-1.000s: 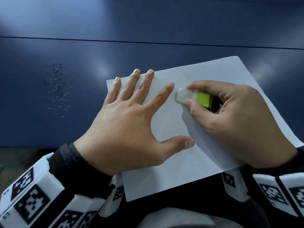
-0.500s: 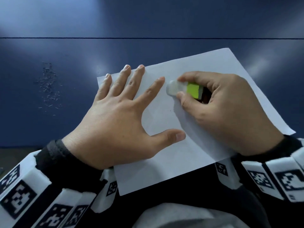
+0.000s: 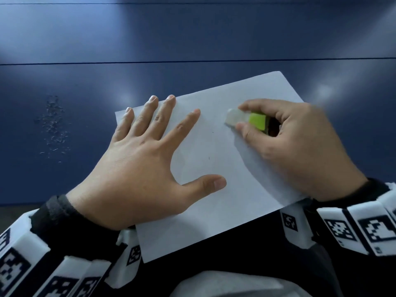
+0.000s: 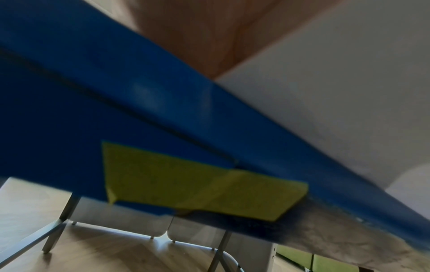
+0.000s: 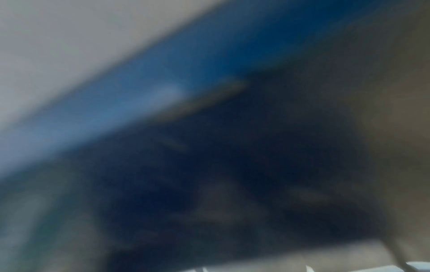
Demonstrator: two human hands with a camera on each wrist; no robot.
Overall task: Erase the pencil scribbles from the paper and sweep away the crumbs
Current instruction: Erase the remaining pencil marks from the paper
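Paper (image 3: 214,168) lies skewed on the blue tabletop (image 3: 85,50), its near corner hanging past the tabletop's edge. Left hand (image 3: 137,163) is flat on the paper's left part, fingers spread and straight, a wide grip holding nothing, just pressing the sheet down. Right hand (image 3: 295,146) is over the paper's right side, its grip pinched around the eraser (image 3: 246,120): thumb and forefinger clamp the green sleeve, the white tip pokes out toward the left hand and meets the paper. Two tiny dark specks sit on the paper between the hands. Crumbs (image 3: 52,127) lie scattered on the tabletop, well left of the paper. The right wrist view is all blur. No containers in sight.
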